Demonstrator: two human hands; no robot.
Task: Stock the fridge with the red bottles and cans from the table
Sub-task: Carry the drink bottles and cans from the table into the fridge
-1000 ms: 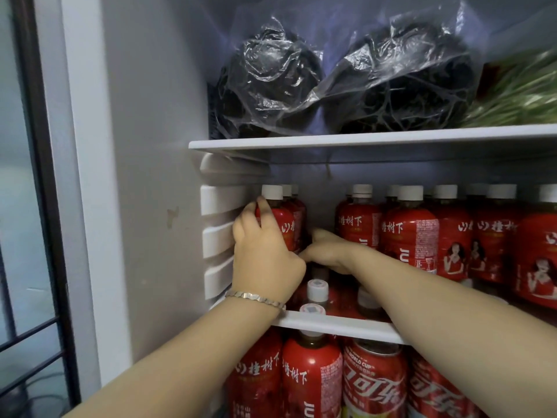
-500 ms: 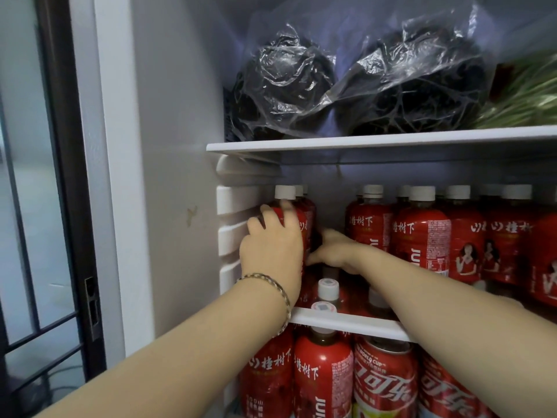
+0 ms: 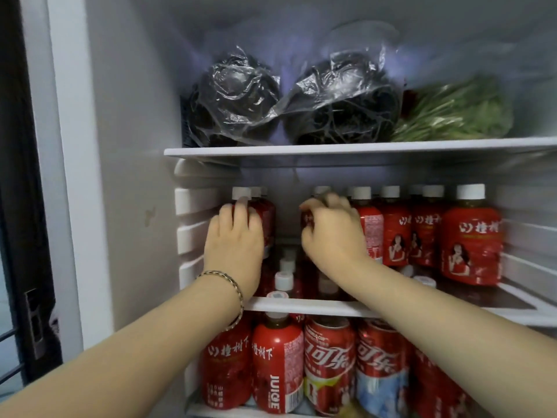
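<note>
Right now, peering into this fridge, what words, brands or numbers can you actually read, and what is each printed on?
"山楂树下": left bottle under the middle shelf.
"JUICE": running down the bottle beside it.
"可乐": red can, only part of the logo showing.
"山楂树": rightmost bottle on that shelf, the rest curving out of view.
Barcodes and small print: too blurred to read.

Bottles [image 3: 470, 236] stand on the middle shelf [image 3: 301, 306]; bags [image 3: 340, 98] and greens [image 3: 452, 113] lie above it; cans [image 3: 328, 366] stand below it.
</note>
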